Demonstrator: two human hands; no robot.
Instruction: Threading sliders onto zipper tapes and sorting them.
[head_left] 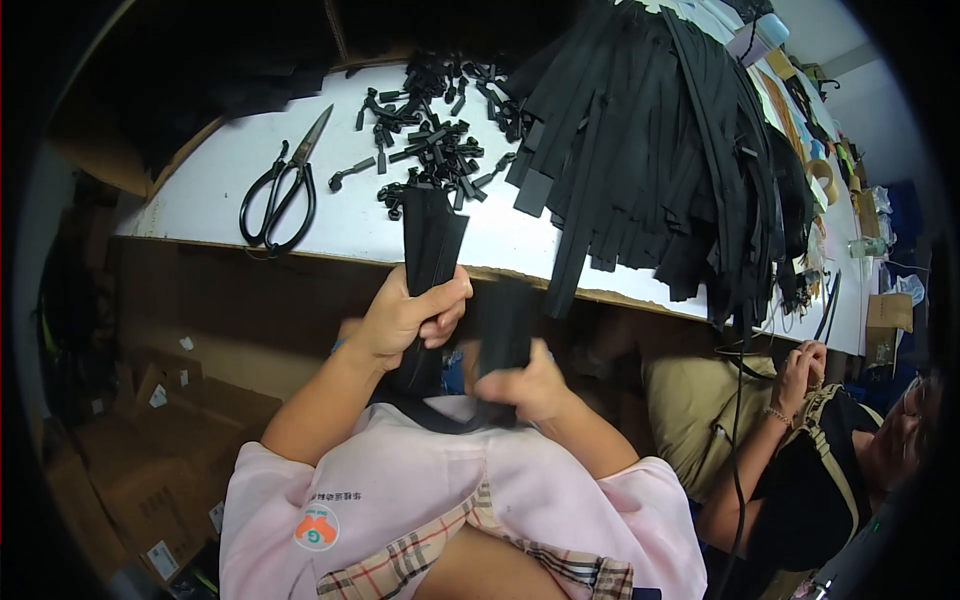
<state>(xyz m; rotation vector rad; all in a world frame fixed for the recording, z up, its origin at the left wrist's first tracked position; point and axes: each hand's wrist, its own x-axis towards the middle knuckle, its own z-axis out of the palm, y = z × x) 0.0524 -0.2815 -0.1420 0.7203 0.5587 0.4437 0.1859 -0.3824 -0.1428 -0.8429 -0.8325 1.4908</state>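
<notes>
My left hand (pixel 408 312) is closed around black zipper tape (pixel 430 240), whose upper end stands up over the table's front edge. My right hand (pixel 528 385), smeared by motion, grips another length of black zipper tape (pixel 506 318) just to the right. Below the hands the tape hangs in a dark loop against my shirt; whether both lengths are one piece I cannot tell. Past the left hand's tape, a heap of black zipper sliders with pull tabs (pixel 440 150) is spread on the white table (pixel 345 225).
Black-handled scissors (pixel 285 195) lie on the table's left. A thick bundle of black zipper tapes (pixel 640 150) drapes over the front edge at right. Cardboard boxes (pixel 160 460) stand below left. On the right sits another person (pixel 800 450), hands together; a dark cord (pixel 738 440) hangs between us.
</notes>
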